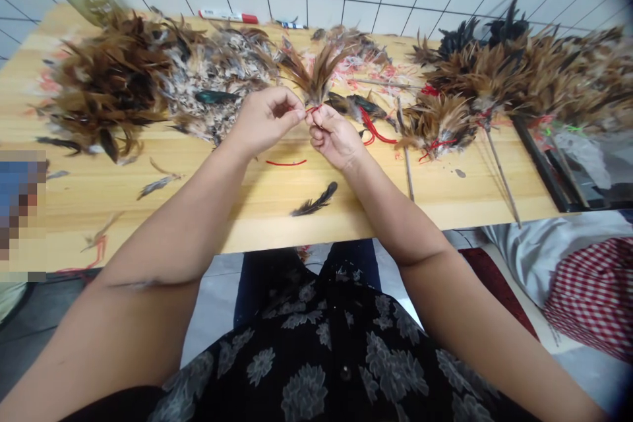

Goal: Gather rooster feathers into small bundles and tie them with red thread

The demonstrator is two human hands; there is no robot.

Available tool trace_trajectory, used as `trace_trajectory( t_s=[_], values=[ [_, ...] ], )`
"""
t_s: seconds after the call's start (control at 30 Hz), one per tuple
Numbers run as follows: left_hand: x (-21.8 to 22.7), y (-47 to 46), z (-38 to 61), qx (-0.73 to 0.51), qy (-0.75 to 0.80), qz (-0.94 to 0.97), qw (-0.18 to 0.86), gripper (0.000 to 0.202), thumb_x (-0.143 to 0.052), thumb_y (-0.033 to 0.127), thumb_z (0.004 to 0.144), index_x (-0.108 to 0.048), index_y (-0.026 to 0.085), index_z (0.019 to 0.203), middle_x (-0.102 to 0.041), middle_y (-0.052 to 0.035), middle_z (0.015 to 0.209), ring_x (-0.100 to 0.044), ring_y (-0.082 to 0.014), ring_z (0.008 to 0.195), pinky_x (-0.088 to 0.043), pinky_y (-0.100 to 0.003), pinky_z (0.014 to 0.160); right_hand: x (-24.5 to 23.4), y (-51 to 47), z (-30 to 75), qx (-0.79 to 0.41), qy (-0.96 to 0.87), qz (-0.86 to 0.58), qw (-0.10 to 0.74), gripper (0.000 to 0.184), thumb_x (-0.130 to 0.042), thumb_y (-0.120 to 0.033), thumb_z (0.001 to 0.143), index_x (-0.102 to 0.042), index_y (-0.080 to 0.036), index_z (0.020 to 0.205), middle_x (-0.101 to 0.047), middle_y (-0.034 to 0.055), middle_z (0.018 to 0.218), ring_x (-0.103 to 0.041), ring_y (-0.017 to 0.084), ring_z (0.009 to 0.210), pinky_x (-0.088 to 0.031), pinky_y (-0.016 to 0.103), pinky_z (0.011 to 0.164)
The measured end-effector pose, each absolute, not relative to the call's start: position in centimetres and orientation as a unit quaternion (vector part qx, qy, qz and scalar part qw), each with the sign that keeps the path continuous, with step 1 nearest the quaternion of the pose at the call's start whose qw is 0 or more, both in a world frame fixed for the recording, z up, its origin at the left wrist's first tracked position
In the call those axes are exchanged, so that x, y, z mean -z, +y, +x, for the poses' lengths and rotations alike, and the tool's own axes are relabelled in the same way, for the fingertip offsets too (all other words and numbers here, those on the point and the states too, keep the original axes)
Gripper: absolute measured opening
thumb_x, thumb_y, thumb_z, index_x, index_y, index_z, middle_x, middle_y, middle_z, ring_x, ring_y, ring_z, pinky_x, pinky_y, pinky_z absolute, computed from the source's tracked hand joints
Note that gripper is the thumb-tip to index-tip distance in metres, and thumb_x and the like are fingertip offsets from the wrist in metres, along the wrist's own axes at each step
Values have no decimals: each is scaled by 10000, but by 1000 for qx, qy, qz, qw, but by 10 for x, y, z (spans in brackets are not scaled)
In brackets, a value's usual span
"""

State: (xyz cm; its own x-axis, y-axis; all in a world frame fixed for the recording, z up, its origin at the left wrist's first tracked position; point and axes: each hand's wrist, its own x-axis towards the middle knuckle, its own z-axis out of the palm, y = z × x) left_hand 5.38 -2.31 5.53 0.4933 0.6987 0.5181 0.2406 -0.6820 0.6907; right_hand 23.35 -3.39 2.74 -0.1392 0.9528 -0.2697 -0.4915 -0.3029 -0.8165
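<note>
A small bundle of brown feathers (319,72) stands upright from the fingertips of my right hand (336,135), which is closed around its base. Red string (314,107) crosses the base of the bundle. My left hand (270,120) meets the right one there, thumb and forefinger pinched at the string's side. More red strings (372,128) lie just right of my right hand. On the table below my hands are a short red string (286,163) and a single black feather (315,200).
Heaps of brown feathers (111,79) and grey fluffy feathers (198,72) cover the table's left. Feather bundles on sticks (502,175) and a dark tray (539,161) are at the right. A red-capped marker (227,16) lies by the tiled wall. A person is partly visible, blurred, at the left edge.
</note>
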Motion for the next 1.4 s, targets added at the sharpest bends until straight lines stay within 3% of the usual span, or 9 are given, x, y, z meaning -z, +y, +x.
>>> trace_trajectory(
  t_s=[0.13,0.27,0.43,0.53,0.7,0.87,1.03,1.2,1.4],
  values=[
    [-27,5,52,-438,295,813,246,274,-920,551,1133,-783,334,1039,-867,-91,1061,-849,-444,1309,-739,-636,1163,-37,-37,231,-735,-199,-408,504,395,-563,-42,1280,-511,-222,933,-580,-114,787,-415,23,560,-290,119,546],
    [13,36,47,-466,269,824,176,430,-861,664,1114,-667,338,913,-882,-117,1116,-860,-432,1147,-717,-675,1096,-39,-38,228,-751,-161,-418,486,406,-540,-90,1336,-523,-226,954,-545,-124,720,-434,26,544,-298,114,532],
    [29,48,41,-465,181,856,134,316,-812,571,1132,-663,342,972,-929,-66,1173,-836,-317,1005,-685,-560,844,-43,-41,225,-764,-145,-414,473,391,-542,-78,1331,-523,-230,971,-508,-132,696,-446,25,534,-299,105,529],
    [28,46,41,-474,209,833,194,444,-801,704,1155,-641,321,1000,-923,-65,1198,-827,-285,998,-655,-517,817,-44,-42,225,-779,-154,-399,459,376,-525,-69,1324,-519,-235,986,-508,-134,707,-434,24,520,-296,104,523],
    [20,39,40,-468,239,774,353,773,-841,1007,1103,-561,290,1023,-877,-35,1089,-822,-266,1087,-672,-520,968,-43,-42,224,-797,-162,-381,441,364,-565,-127,1319,-494,-243,981,-519,-125,740,-402,25,537,-287,94,528],
    [14,37,36,-417,277,777,383,729,-828,975,1137,-660,266,1170,-839,-37,1050,-824,-338,1312,-610,-577,1136,-42,-42,223,-785,-158,-401,444,332,-611,-136,1300,-512,-240,1001,-547,-117,769,-431,34,576,-300,107,546],
    [17,48,34,-420,263,763,414,786,-1002,1011,964,-729,287,1100,-891,-72,1082,-841,-328,1071,-680,-570,989,-40,-42,223,-774,-151,-410,458,299,-592,-139,1313,-537,-243,1038,-551,-113,785,-472,40,594,-314,113,552],
    [8,42,32,-385,267,797,381,729,-860,980,1083,-716,270,1175,-871,-61,1062,-847,-351,1199,-674,-595,1073,-39,-43,224,-770,-157,-410,463,304,-588,-125,1294,-520,-252,1026,-562,-105,807,-507,57,628,-337,131,571],
    [6,42,36,-420,248,791,369,605,-945,872,1024,-800,289,1094,-899,-87,1065,-790,-294,908,-669,-568,893,-33,-41,225,-771,-165,-401,466,339,-583,-103,1278,-534,-249,976,-587,-83,811,-559,81,670,-390,146,576]
  ],
)
